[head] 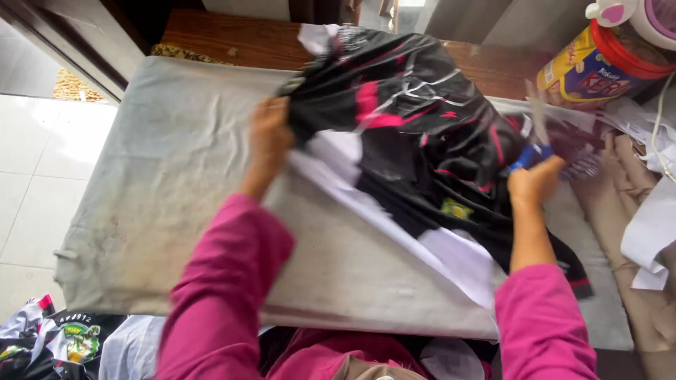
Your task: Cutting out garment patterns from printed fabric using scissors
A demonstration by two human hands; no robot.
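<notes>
Left hand, out of a magenta sleeve, fingers curled and clamped on the edge of a black garment with pink and white markings, gripping it at its left side. Right hand, also sleeved in magenta, closed around a small blue-handled tool; the upper part of the tool is blurred, cannot tell what kind it is. This hand sits against the right side of the same garment. The garment is bunched and lifted between the two hands, its upper part raised off the surface, its lower part trailing down and to the right. White sheet or lining shows beneath it, lying flat and slanting from the left hand toward the lower right. All of this rests on a table covered in a worn grey padded cloth with faint stains near its left side. Beyond the far edge, a strip of brown wood. At upper right, a plastic jar with a yellow label and red lid, well apart from the hands. Right of the table, loose white paper on tan fabric. At lower left, below the table, a heap of printed clothes beside the white tiled floor.
</notes>
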